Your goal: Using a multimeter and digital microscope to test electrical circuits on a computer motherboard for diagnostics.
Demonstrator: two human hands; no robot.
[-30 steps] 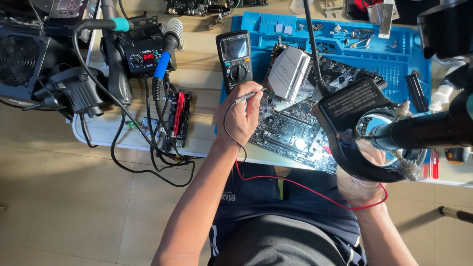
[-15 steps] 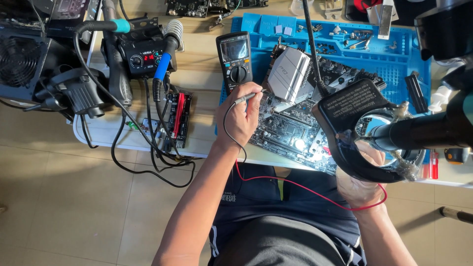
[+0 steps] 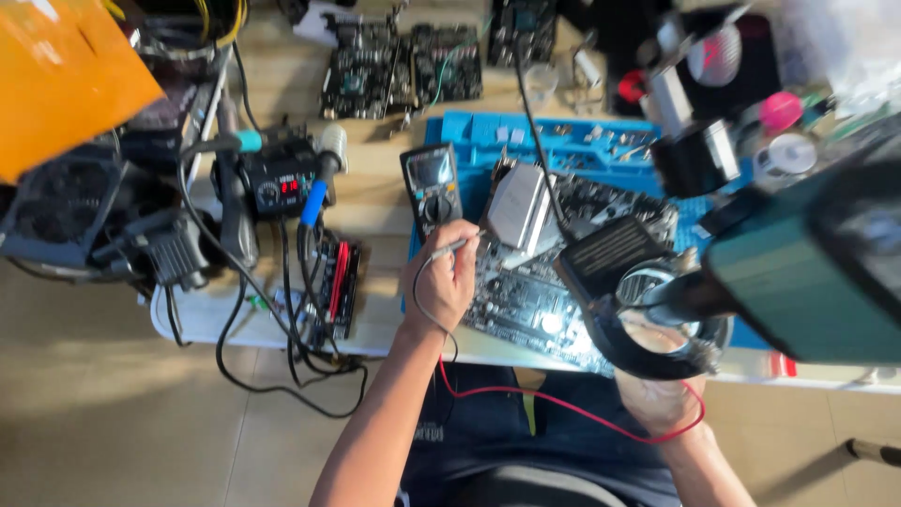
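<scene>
Bench items, misc.: soldering stn point(image 3: 282, 185), black w/ red readout; orange sheet point(image 3: 66, 75) top-left corner; two spare circuit boards point(image 3: 404, 61) at rear; black fan unit point(image 3: 52, 211) far left; pink round obj. point(image 3: 781, 110) top right.

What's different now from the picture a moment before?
Mostly the view tilted up: more boards at the back of the bench and an orange sheet now show. The left hand still holds its probe on the circuit board; the right hand stays under the ring lamp.
</scene>
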